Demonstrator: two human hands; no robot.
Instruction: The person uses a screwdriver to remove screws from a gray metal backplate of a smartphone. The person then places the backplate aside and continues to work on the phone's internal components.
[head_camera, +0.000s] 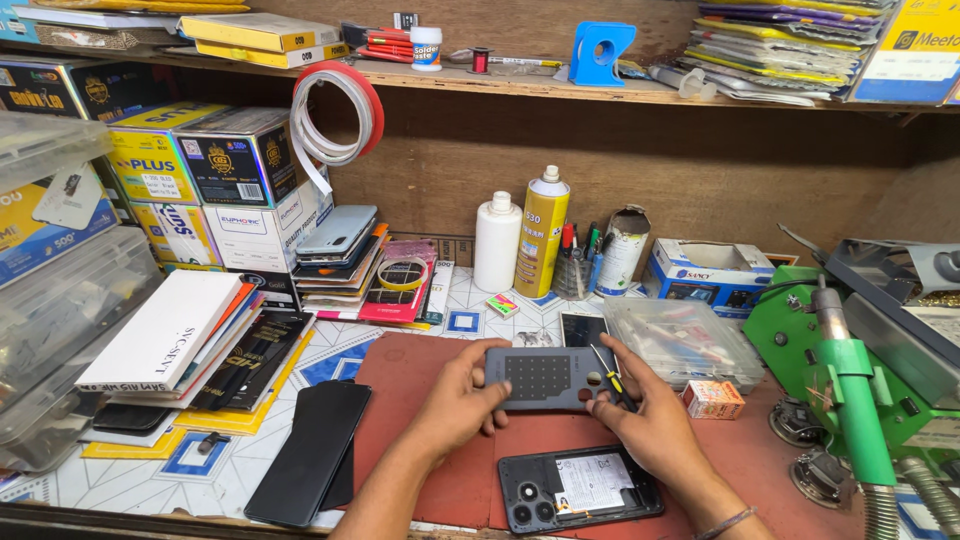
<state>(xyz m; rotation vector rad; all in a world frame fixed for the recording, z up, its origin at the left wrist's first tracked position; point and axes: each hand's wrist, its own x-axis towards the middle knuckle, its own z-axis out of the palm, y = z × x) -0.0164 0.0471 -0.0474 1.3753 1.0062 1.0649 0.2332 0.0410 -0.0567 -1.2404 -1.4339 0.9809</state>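
With my left hand (462, 398) clamped on the grey perforated rectangular plate (541, 378), my right hand (650, 420) pinching the yellow-handled screwdriver (606, 372), I should keep it level above the opened black phone (580, 487)

Bright even overhead light, soft shadows, sharp centre, wide-angle bending at edges.

Grey perforated panel (545, 377) held level over red mat (420, 420).

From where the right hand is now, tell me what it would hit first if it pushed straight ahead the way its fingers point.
The right hand already grips the grey perforated plate with a screwdriver. Beyond that, likely the dark phone lying flat behind the plate, though depth is uncertain.
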